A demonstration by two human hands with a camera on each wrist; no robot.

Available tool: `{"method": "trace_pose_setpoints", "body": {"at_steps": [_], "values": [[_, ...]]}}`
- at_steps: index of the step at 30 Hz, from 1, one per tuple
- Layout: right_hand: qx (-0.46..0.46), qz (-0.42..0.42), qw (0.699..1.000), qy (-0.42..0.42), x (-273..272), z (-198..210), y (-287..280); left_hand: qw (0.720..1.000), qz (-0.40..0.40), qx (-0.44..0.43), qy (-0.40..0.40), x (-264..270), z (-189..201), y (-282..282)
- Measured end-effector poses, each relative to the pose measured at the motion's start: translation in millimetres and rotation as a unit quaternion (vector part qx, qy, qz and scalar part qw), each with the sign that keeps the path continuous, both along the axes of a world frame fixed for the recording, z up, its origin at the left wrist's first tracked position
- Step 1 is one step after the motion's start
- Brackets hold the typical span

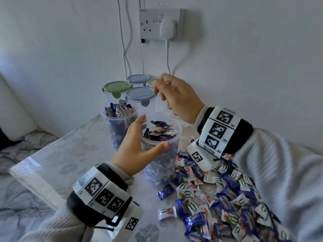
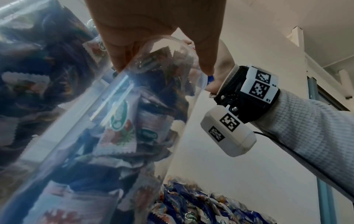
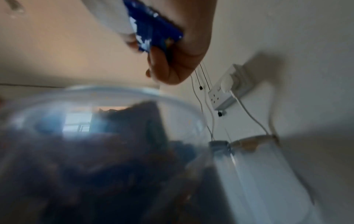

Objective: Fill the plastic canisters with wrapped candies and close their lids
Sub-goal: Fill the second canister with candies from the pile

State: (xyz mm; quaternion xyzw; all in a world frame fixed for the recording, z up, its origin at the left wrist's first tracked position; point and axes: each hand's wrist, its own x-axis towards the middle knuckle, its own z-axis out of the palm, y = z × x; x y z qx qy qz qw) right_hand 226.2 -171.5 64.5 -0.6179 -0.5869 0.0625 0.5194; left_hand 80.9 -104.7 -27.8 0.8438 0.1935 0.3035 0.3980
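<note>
A clear open canister [image 1: 161, 154], nearly full of wrapped candies, stands at the table's middle. My left hand [image 1: 152, 133] grips it just under the rim, thumb in front and fingers behind; the left wrist view shows this hand [image 2: 159, 53] on the canister [image 2: 134, 121]. My right hand [image 1: 164, 95] hovers above and behind the canister with its fingers curled. In the right wrist view this hand [image 3: 172, 60] pinches a blue wrapped candy [image 3: 153, 30] over the canister rim [image 3: 114, 94]. A loose pile of blue and white candies [image 1: 227, 198] lies to the right.
A second open canister [image 1: 118, 123], heaped with candies, stands behind on the left. Against the wall stand closed canisters with a green lid [image 1: 117, 87], blue-grey lids [image 1: 139, 93] and a beige lid [image 1: 151, 82]. A wall socket [image 1: 160, 23] trails cables down. The table's edge [image 1: 35, 186] runs left.
</note>
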Motion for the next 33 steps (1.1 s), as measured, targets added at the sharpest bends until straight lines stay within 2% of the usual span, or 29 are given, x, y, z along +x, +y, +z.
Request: {"method": "trace_pose_setpoints", "body": {"at_steps": [3,6,10,15,19,21,24,26,28,31,33], "values": [[0.078,-0.023,0.991,0.103,-8,-11,10,1.000,0.000,0.002,0.000,-1,1,0],[0.081,-0.016,0.983,0.166,-15,-20,15,1.000,-0.003,0.002,0.005,-2,2,-1],[0.029,0.027,0.993,0.112,-12,-30,4,1.000,-0.003,0.007,0.006,-2,2,-1],[-0.105,0.064,0.992,0.022,-7,-36,-24,0.999,-0.001,0.038,0.018,-3,5,1],[-0.143,0.067,0.986,0.054,2,-32,-62,0.987,0.037,0.144,0.058,-3,18,-6],[-0.163,0.036,0.985,0.047,13,-32,-85,0.977,0.025,0.211,0.026,0,26,-11],[-0.225,-0.050,0.972,0.032,36,-39,-121,0.954,-0.032,0.289,-0.071,8,39,-31],[-0.324,-0.101,0.940,0.001,52,-48,-147,0.949,-0.107,0.276,-0.112,17,41,-55],[-0.444,-0.147,0.882,-0.050,68,-62,-173,0.951,-0.193,0.223,-0.092,30,31,-77],[-0.554,-0.199,0.806,-0.070,89,-92,-215,0.958,-0.246,0.145,0.034,60,3,-102],[-0.604,-0.245,0.754,-0.076,99,-112,-242,0.955,-0.202,0.108,0.187,87,-17,-106]]}}
